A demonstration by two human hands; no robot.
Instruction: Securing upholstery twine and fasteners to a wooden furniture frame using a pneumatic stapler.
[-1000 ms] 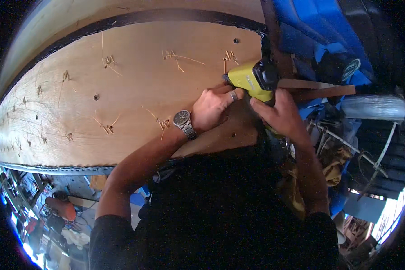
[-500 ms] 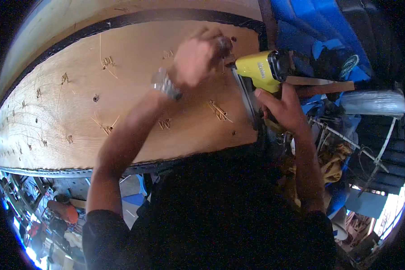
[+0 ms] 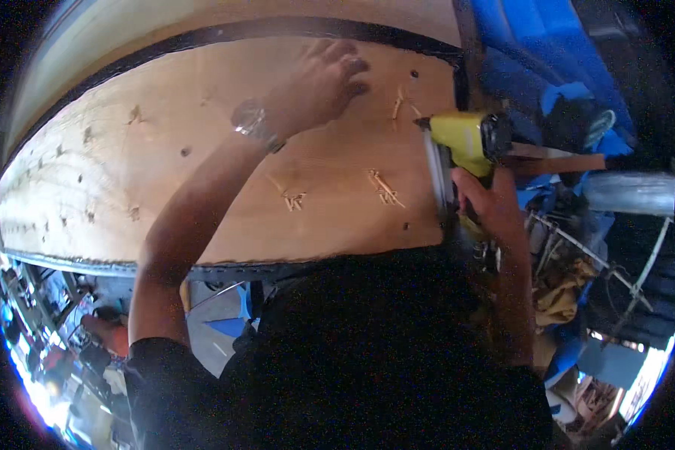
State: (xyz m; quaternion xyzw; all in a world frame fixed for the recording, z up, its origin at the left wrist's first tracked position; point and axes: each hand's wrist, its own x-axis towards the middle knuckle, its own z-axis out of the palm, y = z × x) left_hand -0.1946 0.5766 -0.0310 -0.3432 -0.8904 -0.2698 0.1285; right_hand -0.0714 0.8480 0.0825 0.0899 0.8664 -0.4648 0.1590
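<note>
Fingers of the right hand [image 3: 490, 199] wrap a yellow staple gun [image 3: 461, 139] by its grip, apparently to steady it over the plywood panel's [image 3: 330, 161] right end; the left hand [image 3: 311, 91] (blurred, loosely spread) hovers seemingly clear.

Harsh daylight [image 3: 647, 381] breaks in over on the right, near dark ribbed panelling [image 3: 658, 274] and blue sheeting [image 3: 529, 45]. Leftward I see grey floor [image 3: 216, 351], crowded clutter [image 3: 97, 356] and another bright patch [image 3: 41, 390].
</note>
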